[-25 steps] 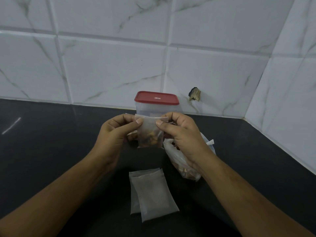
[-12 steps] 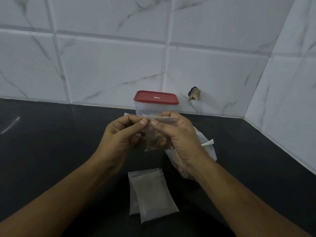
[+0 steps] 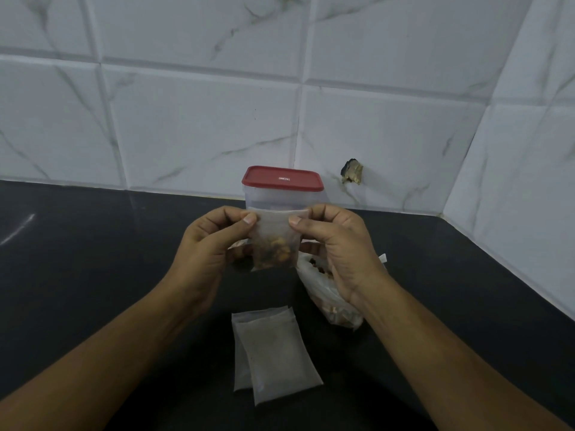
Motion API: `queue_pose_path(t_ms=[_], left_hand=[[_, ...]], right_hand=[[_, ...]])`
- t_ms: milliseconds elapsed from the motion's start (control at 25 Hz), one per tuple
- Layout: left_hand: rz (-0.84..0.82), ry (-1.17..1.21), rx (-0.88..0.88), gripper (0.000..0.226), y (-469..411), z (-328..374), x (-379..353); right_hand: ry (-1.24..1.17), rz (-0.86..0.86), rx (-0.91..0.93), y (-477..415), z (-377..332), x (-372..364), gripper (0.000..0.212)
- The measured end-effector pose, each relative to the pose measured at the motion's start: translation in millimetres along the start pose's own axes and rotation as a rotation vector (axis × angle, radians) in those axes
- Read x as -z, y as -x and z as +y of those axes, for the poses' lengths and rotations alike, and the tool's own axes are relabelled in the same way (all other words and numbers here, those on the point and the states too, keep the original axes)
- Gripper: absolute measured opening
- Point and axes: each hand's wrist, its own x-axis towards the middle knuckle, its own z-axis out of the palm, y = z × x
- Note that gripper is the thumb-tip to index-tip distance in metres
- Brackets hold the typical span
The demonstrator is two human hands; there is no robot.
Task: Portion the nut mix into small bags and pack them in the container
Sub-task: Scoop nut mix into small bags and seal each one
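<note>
A small clear bag (image 3: 273, 244), its lower half filled with nut mix, is held upright above a black countertop (image 3: 93, 259), just in front of a clear container (image 3: 280, 199) closed with a red lid (image 3: 281, 179). The left hand (image 3: 208, 247) pinches the bag's top left corner between thumb and curled fingers, while the right hand (image 3: 337, 247) pinches the top right corner the same way, stretching the bag's mouth flat between them. Whether the mouth is sealed cannot be told.

Under the right hand and wrist, a larger plastic bag (image 3: 325, 306) holding more of the nut mix lies on its side on the countertop, partly hidden by the hand. Nearer the camera, between the 2 forearms, 2 flat small bags (image 3: 277, 359) lie overlapped on the dark surface, the upper one angled slightly across the lower.

The container stands near the back of the countertop, close to a wall of white marble-pattern tiles (image 3: 202, 126). To the right of the lid, a chipped spot (image 3: 351, 175) breaks the face of 1 tile. A second tiled wall meets the first in a corner at right.
</note>
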Motion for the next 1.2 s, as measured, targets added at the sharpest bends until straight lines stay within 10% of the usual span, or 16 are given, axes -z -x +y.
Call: queue_pose_path(t_ms=[1200], left_hand=[[-0.063, -0.169, -0.022, 0.03, 1, -5, 2]], right_hand=[[0.208, -0.157, 0.124, 2, 14, -6, 0.004]])
